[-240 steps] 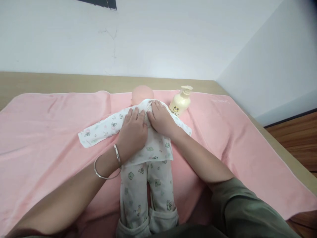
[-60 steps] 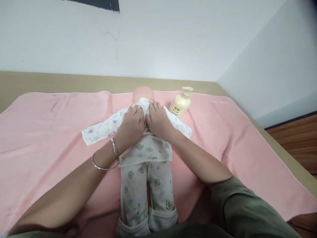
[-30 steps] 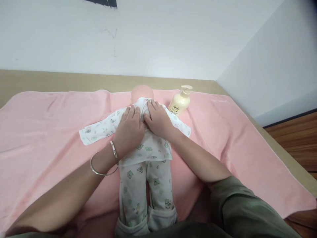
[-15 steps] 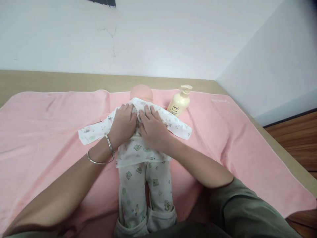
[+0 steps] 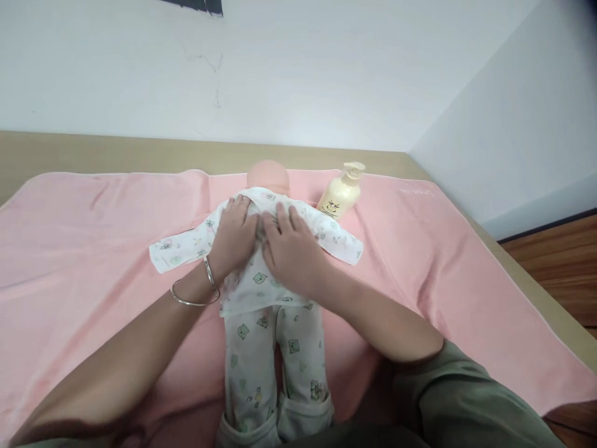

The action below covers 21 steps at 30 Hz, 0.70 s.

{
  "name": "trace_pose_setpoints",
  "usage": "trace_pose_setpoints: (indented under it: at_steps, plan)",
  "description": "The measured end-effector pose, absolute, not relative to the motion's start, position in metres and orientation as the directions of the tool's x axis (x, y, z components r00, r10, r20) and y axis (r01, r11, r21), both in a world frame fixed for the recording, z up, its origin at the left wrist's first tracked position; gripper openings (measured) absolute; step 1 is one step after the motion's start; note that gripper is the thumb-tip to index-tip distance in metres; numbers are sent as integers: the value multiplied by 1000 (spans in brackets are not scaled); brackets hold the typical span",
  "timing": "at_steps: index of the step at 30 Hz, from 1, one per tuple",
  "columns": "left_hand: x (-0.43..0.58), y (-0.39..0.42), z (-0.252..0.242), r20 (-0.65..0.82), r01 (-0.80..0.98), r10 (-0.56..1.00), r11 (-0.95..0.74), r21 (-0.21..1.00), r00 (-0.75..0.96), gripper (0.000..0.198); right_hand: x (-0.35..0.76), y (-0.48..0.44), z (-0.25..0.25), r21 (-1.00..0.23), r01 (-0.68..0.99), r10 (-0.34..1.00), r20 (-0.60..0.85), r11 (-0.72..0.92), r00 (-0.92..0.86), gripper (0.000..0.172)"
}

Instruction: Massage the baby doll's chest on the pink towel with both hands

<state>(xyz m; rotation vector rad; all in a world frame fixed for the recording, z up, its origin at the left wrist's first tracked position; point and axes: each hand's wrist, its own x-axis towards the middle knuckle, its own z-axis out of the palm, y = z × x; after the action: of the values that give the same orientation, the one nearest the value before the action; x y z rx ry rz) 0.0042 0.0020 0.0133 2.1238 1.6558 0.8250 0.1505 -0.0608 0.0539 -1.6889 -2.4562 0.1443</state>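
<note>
A baby doll (image 5: 268, 175) lies stretched out on a pink blanket, its bald head pointing away from me and its face out of sight. It wears a white printed top (image 5: 254, 287) with long sleeves spread to both sides, and matching trousers (image 5: 252, 361). My left hand (image 5: 236, 235) rests flat on the left half of the upper top, a silver bangle (image 5: 196, 303) around that wrist. Flat on the right half lies my right hand (image 5: 295, 252), fingers spread and slightly blurred. Both thumbs are near the middle of the doll's torso.
A cream pump bottle (image 5: 341, 191) tilts on the blanket beside the doll's right-hand sleeve. The pink blanket (image 5: 93, 249) covers most of the wooden table (image 5: 140, 152). A white wall (image 5: 303, 74) stands behind, and brown wooden panels (image 5: 559, 261) show at the right.
My right hand has slid slightly toward me and to the right on the top. My left hand stays about where it was. The whole view has shifted a little.
</note>
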Motion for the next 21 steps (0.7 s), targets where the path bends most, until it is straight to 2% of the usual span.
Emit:
trace_pose_setpoints:
  at_steps: [3, 8, 11, 15, 18, 21]
  plan:
    - [3, 10, 1, 239, 753, 967, -221, 620, 86, 59, 145, -74, 56, -168, 894, 909, 95, 416, -405, 61]
    - [9, 2, 5, 188, 747, 982, -144, 649, 26, 67, 156, -37, 49, -372, 878, 952, 51, 300, -303, 58]
    - [10, -2, 8, 198, 737, 980, -144, 661, 13, 65, 166, -21, 50, -444, 863, 968, 41, 241, -249, 63]
    - [10, -4, 10, 214, 737, 977, -159, 656, 21, 63, 171, -31, 62, -518, 819, 969, 130, 248, -211, 62]
    - [11, -3, 9, 220, 745, 975, -164, 646, 23, 62, 165, -43, 64, -498, 794, 935, 247, 348, -255, 59]
    - [10, -2, 6, 242, 747, 970, -181, 640, 28, 60, 158, -44, 55, -428, 830, 933, 208, 358, -295, 58]
